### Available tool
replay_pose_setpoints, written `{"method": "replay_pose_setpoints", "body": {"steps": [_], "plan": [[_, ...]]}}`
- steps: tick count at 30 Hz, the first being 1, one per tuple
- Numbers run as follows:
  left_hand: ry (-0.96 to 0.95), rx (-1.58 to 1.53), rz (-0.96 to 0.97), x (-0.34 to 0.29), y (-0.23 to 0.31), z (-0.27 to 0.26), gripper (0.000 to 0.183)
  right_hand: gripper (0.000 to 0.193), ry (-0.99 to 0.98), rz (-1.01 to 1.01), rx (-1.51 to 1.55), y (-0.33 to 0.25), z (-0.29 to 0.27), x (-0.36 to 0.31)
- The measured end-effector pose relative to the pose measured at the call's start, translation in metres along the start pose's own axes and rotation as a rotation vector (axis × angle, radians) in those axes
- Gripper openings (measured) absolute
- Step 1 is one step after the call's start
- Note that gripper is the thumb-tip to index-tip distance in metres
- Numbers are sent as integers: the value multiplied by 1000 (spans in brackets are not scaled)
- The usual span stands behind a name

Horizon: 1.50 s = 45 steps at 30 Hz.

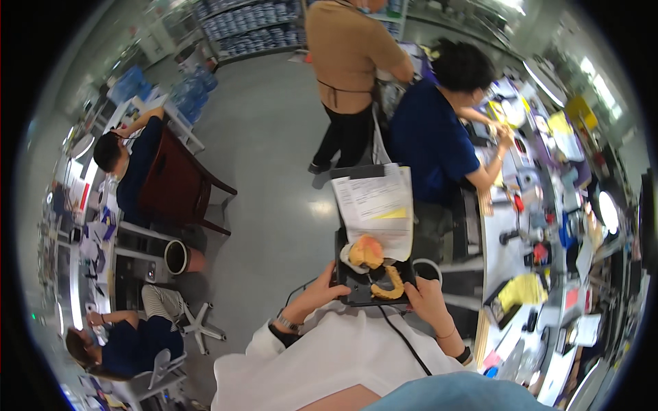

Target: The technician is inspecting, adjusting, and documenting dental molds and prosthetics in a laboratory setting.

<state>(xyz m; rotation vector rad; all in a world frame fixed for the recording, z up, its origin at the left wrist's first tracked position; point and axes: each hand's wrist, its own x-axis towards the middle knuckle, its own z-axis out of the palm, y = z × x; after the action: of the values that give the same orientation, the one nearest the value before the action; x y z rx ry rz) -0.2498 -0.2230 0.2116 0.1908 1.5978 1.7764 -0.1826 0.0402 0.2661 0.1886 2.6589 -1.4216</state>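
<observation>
Both my hands carry a black tray (355,296) in front of my body. My left hand (321,290) is closed on its left edge, thumb over the rim. My right hand (426,301) grips the near right corner. In the tray sits a tan dental model (366,252) with an orange-pink top, next to something white. Nearer to me lies a yellowish horseshoe-shaped dental arch model (389,284). Printed paper forms (373,198) with a yellow patch stand up at the tray's far end. The fingers under the tray are hidden.
On the right, a person in dark blue (439,137) sits at a cluttered workbench (497,253); a person in a brown top (346,55) stands ahead. Two seated people are on the left, near a dark red chair (179,179) and a bin (194,260). Grey floor (264,137) runs between.
</observation>
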Motion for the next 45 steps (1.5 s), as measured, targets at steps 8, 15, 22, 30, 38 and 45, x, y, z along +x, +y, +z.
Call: {"method": "replay_pose_setpoints", "body": {"steps": [8,15,22,30,38,45], "plan": [[461,-271,49,5,29,-109,83,30,-353,-356,-107,-67,70,188],[545,-219,79,31,80,-286,83,36,-395,-173,-11,-151,186,338],[531,-97,95,101,163,-458,81,47,-269,46,199,-226,265,479],[527,-163,183,262,267,-594,81,88,-389,296,688,-292,288,685],[486,-141,202,414,371,-709,82,61,-328,336,1125,-346,295,887],[283,-56,200,599,448,-797,81,61,-52,285,1193,-366,280,1059]]}}
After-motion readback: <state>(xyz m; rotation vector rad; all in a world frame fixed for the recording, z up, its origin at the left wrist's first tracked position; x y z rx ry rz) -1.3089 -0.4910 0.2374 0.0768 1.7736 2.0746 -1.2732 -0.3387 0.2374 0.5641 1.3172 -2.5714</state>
